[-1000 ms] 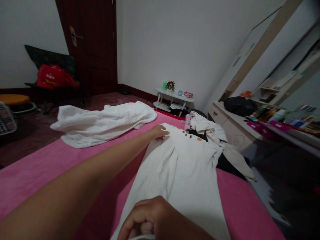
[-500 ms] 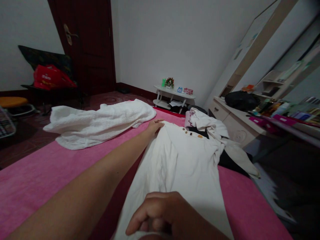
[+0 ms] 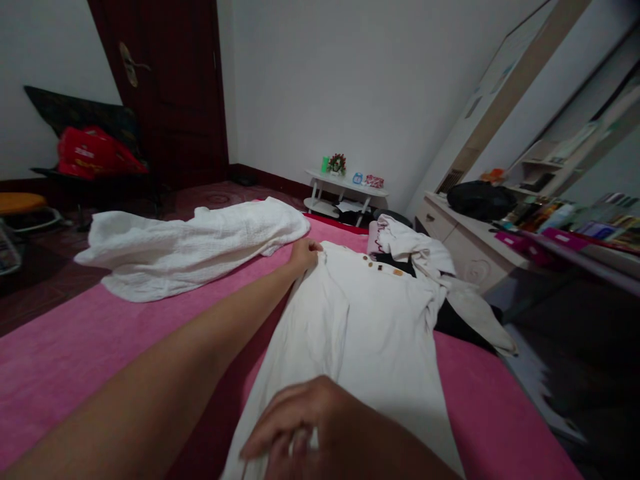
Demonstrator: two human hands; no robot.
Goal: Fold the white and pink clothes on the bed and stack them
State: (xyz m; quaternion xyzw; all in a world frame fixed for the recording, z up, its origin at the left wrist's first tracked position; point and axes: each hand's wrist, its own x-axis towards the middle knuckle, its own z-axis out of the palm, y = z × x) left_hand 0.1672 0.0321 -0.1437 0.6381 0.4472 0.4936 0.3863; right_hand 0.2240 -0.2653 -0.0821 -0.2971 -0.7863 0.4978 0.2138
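Probably straightening the white shirt (image 3: 387,320) on the pink bedcover (image 3: 500,407). Pinching its shoulder (image 3: 330,253) with the left hand (image 3: 303,255); can't tell whether gripping with the right hand (image 3: 310,410), too blurry. Likely calls for even tension along the sleeve (image 3: 323,320) next.
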